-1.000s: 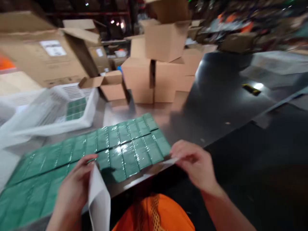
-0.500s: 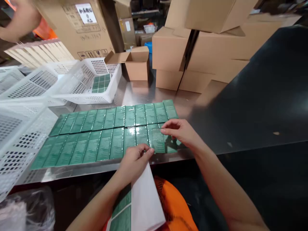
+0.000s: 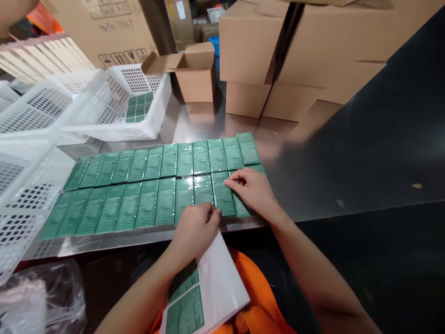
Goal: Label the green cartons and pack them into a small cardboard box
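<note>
At the near edge of the table (image 3: 208, 125), my right hand (image 3: 252, 190) lies flat, fingers pressing a green label (image 3: 222, 199) onto a box in the near row; nothing is clenched. I should smooth it from one side to avoid wrinkles. My left hand (image 3: 194, 229) pinches the sheet (image 3: 208, 292) of labels, which hangs below the table edge, wrist bent down.

Bright overhead light, sharp focus mid-frame. Glare on shrink-wrapped green packs (image 3: 194, 160) and steel table (image 3: 208, 123). Wide-angle bend at edges; right side dark, top-left corner blurred.
</note>
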The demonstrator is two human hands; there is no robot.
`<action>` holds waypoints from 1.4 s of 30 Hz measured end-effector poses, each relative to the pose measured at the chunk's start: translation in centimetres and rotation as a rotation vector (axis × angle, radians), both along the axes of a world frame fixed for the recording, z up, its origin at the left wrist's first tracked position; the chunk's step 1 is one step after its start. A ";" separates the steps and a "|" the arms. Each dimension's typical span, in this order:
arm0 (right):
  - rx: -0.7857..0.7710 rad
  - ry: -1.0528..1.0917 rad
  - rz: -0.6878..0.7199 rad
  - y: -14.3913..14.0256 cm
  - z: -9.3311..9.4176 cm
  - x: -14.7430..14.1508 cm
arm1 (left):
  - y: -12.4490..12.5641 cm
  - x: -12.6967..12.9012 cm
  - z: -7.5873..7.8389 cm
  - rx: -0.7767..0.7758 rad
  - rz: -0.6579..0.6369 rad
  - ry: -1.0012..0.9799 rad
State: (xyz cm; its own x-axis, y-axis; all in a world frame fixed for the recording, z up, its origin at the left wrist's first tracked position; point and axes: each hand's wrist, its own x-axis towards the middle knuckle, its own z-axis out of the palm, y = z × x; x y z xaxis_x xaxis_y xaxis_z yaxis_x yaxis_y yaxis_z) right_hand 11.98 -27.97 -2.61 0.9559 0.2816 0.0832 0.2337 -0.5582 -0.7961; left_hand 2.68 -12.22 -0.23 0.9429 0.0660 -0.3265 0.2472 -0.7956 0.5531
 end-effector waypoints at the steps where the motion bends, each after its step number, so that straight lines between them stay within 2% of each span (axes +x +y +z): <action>1: -0.018 -0.004 -0.006 0.0 -0.1 0.0 | 0.0 0.1 0.0 0.011 -0.005 0.010; 12: -0.118 -0.046 -0.022 0.4 -0.7 -0.6 | -0.1 1.0 0.3 0.127 -0.074 0.072; 16: -0.149 -0.070 -0.121 0.5 -1.0 -0.7 | -0.2 1.1 0.4 0.161 -0.125 0.082; 21: -0.367 -0.083 -0.126 1.8 -0.4 -0.9 | 0.4 0.3 0.7 0.030 -0.093 0.036; 23: -0.451 -0.061 -0.117 2.3 0.2 -0.8 | 1.1 -0.3 1.0 -0.047 -0.024 -0.022; 25: -0.455 -0.034 -0.109 2.3 0.8 -0.9 | 2.0 -0.8 1.4 -0.098 0.077 -0.132; 27: -0.283 -0.008 -0.092 1.8 1.4 -1.7 | 3.0 -1.1 1.9 -0.098 0.211 -0.291; 30: 0.192 0.060 0.003 0.7 2.2 -4.4 | 4.0 -0.9 2.4 -0.007 0.453 -0.594; 31: 0.304 0.087 0.051 0.4 2.4 -5.5 | 4.1 -0.7 2.6 0.005 0.521 -0.689; 33: 0.376 0.107 0.119 0.4 2.6 -7.5 | 4.1 0.0 2.7 -0.035 0.594 -0.824; 36: 0.379 0.122 0.036 1.1 2.1 -8.8 | 4.3 0.9 2.8 -0.219 0.558 -0.802; 39: 0.525 0.215 -0.146 1.6 1.4 -8.4 | 5.4 1.1 2.7 -0.587 0.417 -0.585; 41: 0.591 0.288 -0.221 1.5 1.1 -7.9 | 6.4 0.8 2.3 -0.830 0.303 -0.401; 42: 0.597 0.308 -0.239 1.4 1.0 -7.7 | 7.0 0.6 2.1 -0.904 0.267 -0.328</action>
